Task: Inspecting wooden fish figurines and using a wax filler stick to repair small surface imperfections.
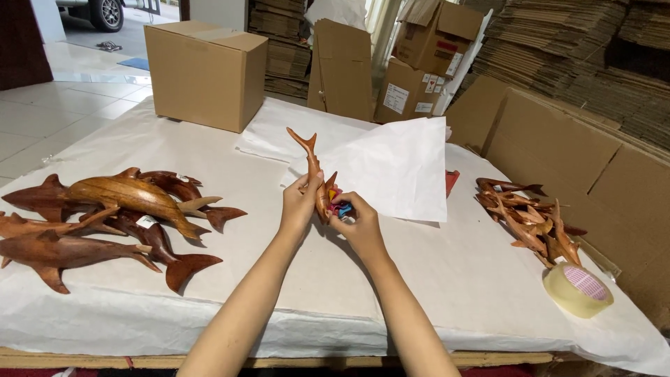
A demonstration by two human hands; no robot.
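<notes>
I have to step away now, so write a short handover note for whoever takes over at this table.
Left hand and right hand together hold one small wooden fish carving upright over the white paper sheet; the right hand also touches something small and colourful.
Large wooden dolphin carvings lie unwrapped at left, small carvings piled at right, tape roll near the right edge.
No wrapped piece is visible.
Closed cardboard box stands behind.

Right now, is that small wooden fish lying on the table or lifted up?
Lifted. Both hands, left hand and right hand, hold the small wooden fish above the paper-covered table, tail pointing up.
</notes>
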